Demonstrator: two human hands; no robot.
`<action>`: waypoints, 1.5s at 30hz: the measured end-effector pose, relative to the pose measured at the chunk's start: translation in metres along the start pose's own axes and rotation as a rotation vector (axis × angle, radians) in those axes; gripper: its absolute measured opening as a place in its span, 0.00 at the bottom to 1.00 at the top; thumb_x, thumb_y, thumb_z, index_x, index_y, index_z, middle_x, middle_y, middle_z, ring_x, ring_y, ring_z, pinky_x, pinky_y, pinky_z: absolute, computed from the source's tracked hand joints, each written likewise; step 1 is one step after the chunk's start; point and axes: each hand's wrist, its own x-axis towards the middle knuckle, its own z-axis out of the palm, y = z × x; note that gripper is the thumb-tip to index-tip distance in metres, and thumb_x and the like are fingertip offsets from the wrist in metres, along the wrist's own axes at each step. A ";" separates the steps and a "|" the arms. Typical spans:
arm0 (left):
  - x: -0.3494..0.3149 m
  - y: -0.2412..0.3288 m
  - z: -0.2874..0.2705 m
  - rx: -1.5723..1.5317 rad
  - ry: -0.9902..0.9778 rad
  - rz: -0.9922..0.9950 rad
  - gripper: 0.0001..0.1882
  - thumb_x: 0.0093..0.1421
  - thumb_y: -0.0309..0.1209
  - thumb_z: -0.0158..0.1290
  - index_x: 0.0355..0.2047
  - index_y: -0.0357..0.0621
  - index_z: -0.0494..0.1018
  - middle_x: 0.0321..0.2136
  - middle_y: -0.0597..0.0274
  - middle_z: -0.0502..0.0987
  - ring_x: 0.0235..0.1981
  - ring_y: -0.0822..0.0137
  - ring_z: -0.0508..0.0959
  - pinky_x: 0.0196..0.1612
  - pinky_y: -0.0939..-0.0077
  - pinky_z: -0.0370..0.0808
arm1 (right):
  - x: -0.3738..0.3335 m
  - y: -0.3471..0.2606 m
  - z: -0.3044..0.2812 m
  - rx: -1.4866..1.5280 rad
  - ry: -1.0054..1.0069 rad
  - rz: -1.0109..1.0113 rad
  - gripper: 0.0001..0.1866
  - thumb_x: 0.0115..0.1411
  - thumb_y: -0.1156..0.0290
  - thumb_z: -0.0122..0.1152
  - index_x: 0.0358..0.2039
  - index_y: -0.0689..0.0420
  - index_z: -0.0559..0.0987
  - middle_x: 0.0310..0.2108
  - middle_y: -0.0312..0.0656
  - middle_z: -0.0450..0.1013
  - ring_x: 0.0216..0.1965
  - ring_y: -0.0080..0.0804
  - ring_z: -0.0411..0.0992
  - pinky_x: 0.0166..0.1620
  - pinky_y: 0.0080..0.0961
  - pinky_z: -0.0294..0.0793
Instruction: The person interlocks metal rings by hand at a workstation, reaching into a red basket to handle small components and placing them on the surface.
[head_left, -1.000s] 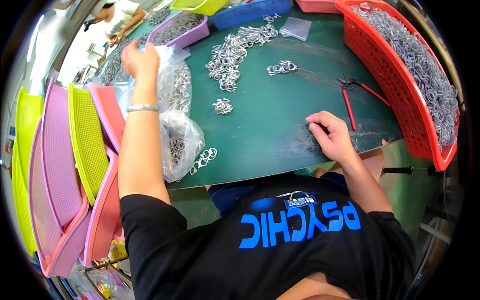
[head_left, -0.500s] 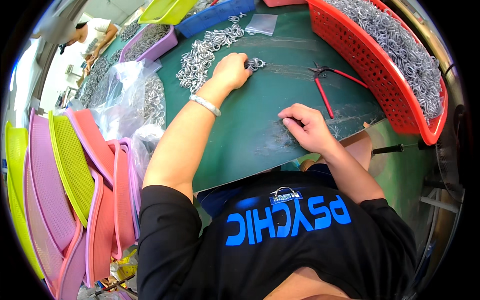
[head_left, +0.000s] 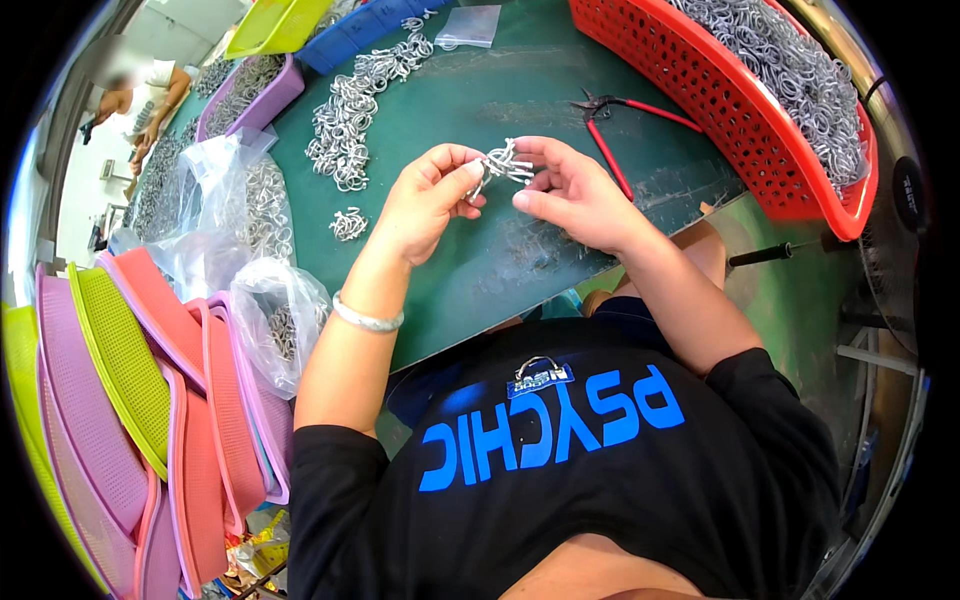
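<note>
Above the green tabletop, my left hand [head_left: 432, 200] and my right hand [head_left: 580, 203] meet over a cluster of silver metal rings [head_left: 503, 167]. The thumb and fingers of my left hand pinch its left side; those of my right hand grip the right side. How the pieces are joined is too small to tell. A smaller clump of rings [head_left: 348, 224] lies beside my left wrist. Farther off spreads a long heap of similar silver rings [head_left: 345, 125]. Red-handled cutters [head_left: 608, 158] rest with spread handles beyond my right hand.
A red perforated basket [head_left: 720, 110] full of grey rings borders the right side. At the back are a purple basket [head_left: 284, 98], a blue tray [head_left: 345, 42] and a flat clear bag [head_left: 470, 27]. Nested coloured baskets [head_left: 120, 390] and plastic bags [head_left: 215, 200] line the left. Another person [head_left: 150, 100] works far left.
My left hand has come back from beside the heap toward me, and my right hand has risen to meet it. Both now hold the cluster. The small clump shows by my left wrist.
</note>
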 end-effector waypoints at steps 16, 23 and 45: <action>-0.051 -0.024 -0.011 1.271 0.283 0.464 0.21 0.44 0.30 0.58 0.40 0.40 0.70 0.32 0.55 0.70 0.38 0.58 0.70 0.41 0.67 0.66 | 0.006 -0.013 0.014 -0.176 -0.027 0.044 0.08 0.52 0.80 0.53 0.35 0.62 0.70 0.29 0.32 0.68 0.29 0.13 0.64 0.33 0.11 0.65; -0.044 -0.017 0.006 0.419 0.100 0.309 0.19 0.51 0.25 0.55 0.44 0.36 0.67 0.36 0.63 0.72 0.35 0.73 0.71 0.40 0.81 0.68 | 0.003 -0.016 0.029 -0.092 -0.094 0.007 0.06 0.50 0.78 0.52 0.31 0.62 0.71 0.23 0.32 0.67 0.25 0.13 0.63 0.28 0.13 0.65; -0.062 -0.031 0.017 -0.407 -0.047 0.062 0.16 0.53 0.25 0.52 0.43 0.36 0.66 0.36 0.61 0.72 0.36 0.69 0.74 0.40 0.76 0.72 | -0.008 -0.021 0.037 -0.102 -0.010 -0.248 0.12 0.49 0.84 0.51 0.37 0.62 0.70 0.26 0.35 0.68 0.27 0.17 0.66 0.31 0.14 0.67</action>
